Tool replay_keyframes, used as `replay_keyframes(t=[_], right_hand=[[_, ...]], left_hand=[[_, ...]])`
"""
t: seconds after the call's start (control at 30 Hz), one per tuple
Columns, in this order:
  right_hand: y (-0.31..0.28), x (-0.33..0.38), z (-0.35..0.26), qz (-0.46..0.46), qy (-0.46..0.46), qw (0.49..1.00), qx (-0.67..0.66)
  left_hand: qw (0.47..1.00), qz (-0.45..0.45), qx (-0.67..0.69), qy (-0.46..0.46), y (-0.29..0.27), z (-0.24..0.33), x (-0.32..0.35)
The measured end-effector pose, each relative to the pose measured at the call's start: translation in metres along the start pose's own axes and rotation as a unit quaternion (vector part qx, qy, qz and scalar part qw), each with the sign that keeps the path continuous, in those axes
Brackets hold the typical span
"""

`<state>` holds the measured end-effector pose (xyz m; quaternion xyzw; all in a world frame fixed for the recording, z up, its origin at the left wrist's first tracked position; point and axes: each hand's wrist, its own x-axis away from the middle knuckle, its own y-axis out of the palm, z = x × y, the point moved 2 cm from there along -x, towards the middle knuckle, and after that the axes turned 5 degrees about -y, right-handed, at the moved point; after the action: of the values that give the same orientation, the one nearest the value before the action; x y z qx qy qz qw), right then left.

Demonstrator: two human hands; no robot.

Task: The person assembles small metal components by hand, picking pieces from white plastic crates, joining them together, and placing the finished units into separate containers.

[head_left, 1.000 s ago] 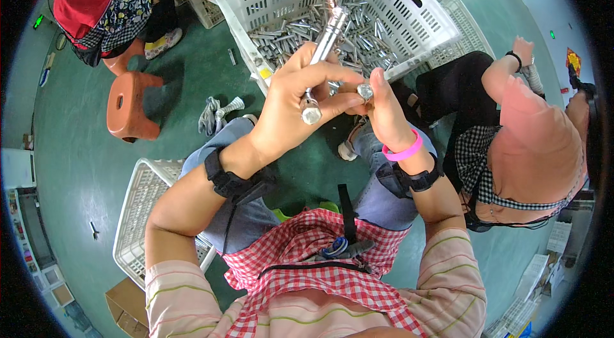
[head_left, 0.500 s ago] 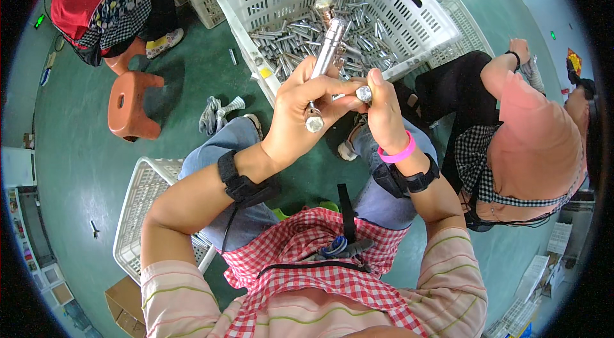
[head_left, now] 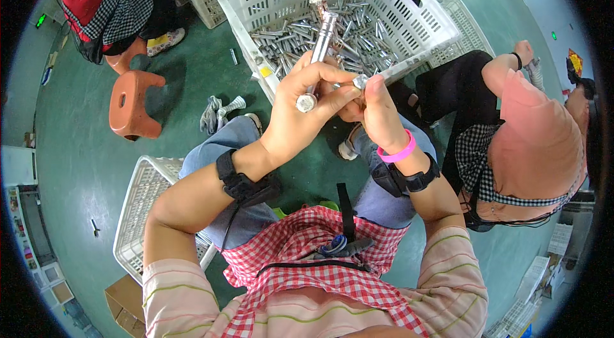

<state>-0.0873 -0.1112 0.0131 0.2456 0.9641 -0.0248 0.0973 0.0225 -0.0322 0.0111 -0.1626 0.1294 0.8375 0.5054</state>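
Head view: the person's left hand grasps a long silver bolt, fingers wrapped around its middle. Thumb and index finger of that same hand also pinch a second bolt by its bright end. The right hand has its thumb and curled fingers against this second bolt, apparently gripping it too.

Reason for hold (judgement): stowing the long piece in the palm frees the thumb and index finger for the second one, and two-handed contact steadies it in sight.

Location: both bolts are in the hands, above the near edge of the white crate, which holds loose metal pieces. The crate stands just beyond the knees, presumably for easy reach.

Orientation: the long bolt slants, far end up and away over the crate, leaning slightly right. A bright round end shows below the index finger, roughly in line; fingers hide the join, so cannot tell whether it is one piece. The second bolt's end faces upward toward the camera; its shank is mostly hidden, so its long axis is uncertain.
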Motion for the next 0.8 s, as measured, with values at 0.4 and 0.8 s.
replay_keyframes(t=[0.4,0.8], right_hand=[[0.005,-0.002,0.003,-0.071,0.135,0.965,-0.215],[0.007,-0.005,-0.006,-0.085,0.197,0.926,-0.309]], left_hand=[[0.996,-0.011,0.025,-0.087,-0.005,-0.004,-0.001],[0.968,0.028,0.198,-0.152,0.0,0.005,-0.004]])
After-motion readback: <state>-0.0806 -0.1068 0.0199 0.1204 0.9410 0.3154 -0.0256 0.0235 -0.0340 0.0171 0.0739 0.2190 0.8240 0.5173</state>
